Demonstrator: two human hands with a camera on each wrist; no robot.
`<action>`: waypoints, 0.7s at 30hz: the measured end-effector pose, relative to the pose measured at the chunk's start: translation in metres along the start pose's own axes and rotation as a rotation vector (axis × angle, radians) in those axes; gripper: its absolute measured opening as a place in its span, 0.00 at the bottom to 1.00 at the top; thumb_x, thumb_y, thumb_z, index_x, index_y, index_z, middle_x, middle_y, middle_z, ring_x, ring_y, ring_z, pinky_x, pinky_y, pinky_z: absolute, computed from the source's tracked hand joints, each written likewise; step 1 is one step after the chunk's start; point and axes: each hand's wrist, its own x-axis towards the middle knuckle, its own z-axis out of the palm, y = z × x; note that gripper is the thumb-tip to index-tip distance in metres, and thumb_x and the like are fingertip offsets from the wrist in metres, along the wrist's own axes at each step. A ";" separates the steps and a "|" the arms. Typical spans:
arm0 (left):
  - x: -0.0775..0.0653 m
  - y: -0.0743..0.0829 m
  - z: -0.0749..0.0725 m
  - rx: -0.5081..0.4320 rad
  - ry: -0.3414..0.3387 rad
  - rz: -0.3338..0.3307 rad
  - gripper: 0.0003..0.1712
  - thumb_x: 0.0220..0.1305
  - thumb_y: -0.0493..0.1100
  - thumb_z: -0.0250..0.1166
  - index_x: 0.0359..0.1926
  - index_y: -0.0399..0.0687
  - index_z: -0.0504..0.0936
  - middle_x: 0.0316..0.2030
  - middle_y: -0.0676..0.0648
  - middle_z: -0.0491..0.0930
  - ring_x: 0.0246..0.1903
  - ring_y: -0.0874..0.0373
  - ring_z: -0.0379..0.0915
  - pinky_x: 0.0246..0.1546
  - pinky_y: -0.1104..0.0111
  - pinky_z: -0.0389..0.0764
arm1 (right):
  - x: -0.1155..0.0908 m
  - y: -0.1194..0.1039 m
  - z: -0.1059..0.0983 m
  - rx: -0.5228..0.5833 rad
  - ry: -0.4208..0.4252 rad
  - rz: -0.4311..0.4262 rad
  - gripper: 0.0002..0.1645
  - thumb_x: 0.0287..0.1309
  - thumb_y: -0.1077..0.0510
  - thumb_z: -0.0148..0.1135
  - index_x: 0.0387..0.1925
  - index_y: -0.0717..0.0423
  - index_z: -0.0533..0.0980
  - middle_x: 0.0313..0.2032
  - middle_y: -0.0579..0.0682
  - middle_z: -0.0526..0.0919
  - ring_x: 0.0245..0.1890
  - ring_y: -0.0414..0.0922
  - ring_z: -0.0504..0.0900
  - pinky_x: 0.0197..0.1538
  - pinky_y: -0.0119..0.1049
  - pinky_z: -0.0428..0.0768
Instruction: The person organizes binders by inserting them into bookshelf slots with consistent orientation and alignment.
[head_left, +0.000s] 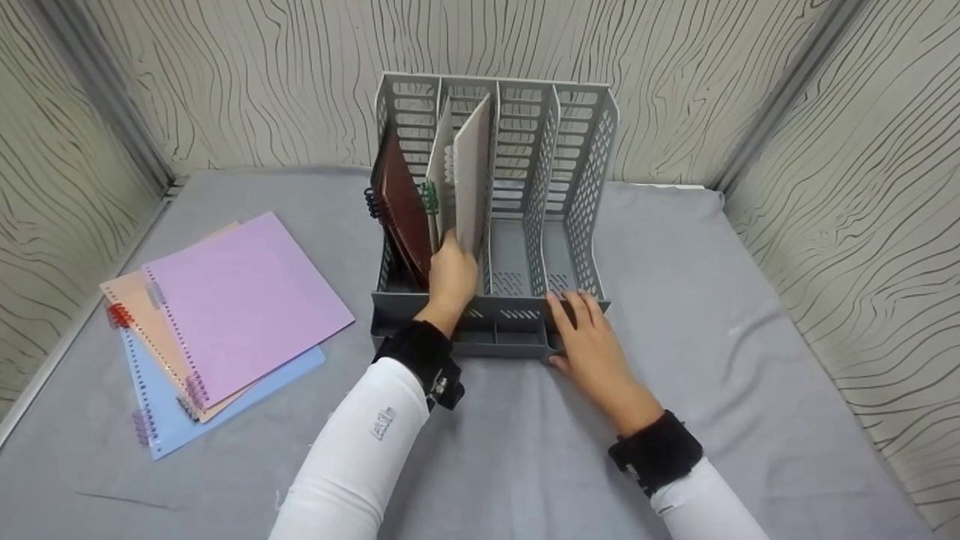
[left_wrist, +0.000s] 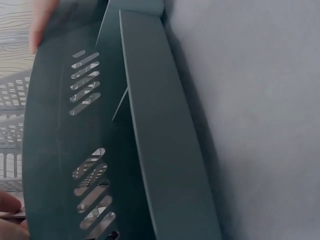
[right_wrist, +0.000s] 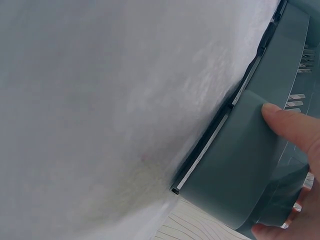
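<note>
A grey desktop file organizer (head_left: 491, 346) with upright compartments stands on the cloth. My left hand (head_left: 453, 276) reaches into its second compartment from the left and pinches the low front edge of a pale grey notebook (head_left: 471, 176), which leans there. Beside that is a cream notebook with green binding rings (head_left: 430, 197). Brown notebooks (head_left: 403, 202) with black rings lean in the leftmost compartment. In the left wrist view, fingertips (left_wrist: 9, 204) hold a thin edge behind the organizer's front wall. My right hand (head_left: 592, 345) grips the organizer's front right corner, thumb against the outer face of its tray (right_wrist: 240, 165).
Left of the organizer lies a fanned pile: a purple notebook (head_left: 247, 307) on top, an orange notebook (head_left: 127, 289) beneath, a blue notebook (head_left: 161, 435) lowest. Grey cloth (head_left: 750, 375) covers the table. Wood-patterned panels (head_left: 300, 82) wall in the back and sides.
</note>
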 end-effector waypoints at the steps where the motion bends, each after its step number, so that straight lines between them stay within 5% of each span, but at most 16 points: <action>1: -0.001 -0.001 0.000 -0.004 -0.017 -0.009 0.26 0.70 0.36 0.44 0.68 0.36 0.57 0.51 0.34 0.75 0.40 0.47 0.78 0.37 0.58 0.76 | -0.001 -0.001 0.001 -0.001 -0.004 0.001 0.59 0.36 0.53 0.78 0.68 0.60 0.56 0.61 0.63 0.60 0.63 0.62 0.56 0.61 0.53 0.61; 5: -0.005 -0.007 0.000 0.022 -0.073 -0.029 0.25 0.71 0.37 0.41 0.65 0.29 0.58 0.51 0.32 0.74 0.44 0.46 0.76 0.42 0.58 0.76 | -0.008 -0.003 0.005 -0.005 -0.016 -0.004 0.59 0.35 0.53 0.78 0.67 0.60 0.57 0.61 0.63 0.60 0.63 0.62 0.57 0.62 0.53 0.61; 9: -0.008 -0.008 -0.002 0.143 -0.128 -0.008 0.21 0.71 0.36 0.41 0.58 0.26 0.66 0.48 0.31 0.76 0.47 0.44 0.75 0.45 0.57 0.76 | -0.009 -0.004 0.007 0.003 -0.010 -0.016 0.58 0.35 0.54 0.79 0.67 0.61 0.57 0.60 0.64 0.61 0.62 0.62 0.57 0.61 0.53 0.62; 21: 0.003 0.005 -0.021 0.328 -0.192 -0.003 0.18 0.72 0.39 0.44 0.49 0.32 0.77 0.43 0.37 0.79 0.44 0.48 0.77 0.41 0.60 0.77 | 0.007 0.003 -0.003 0.013 -0.004 -0.013 0.58 0.36 0.54 0.78 0.68 0.61 0.56 0.61 0.64 0.60 0.63 0.62 0.56 0.63 0.53 0.58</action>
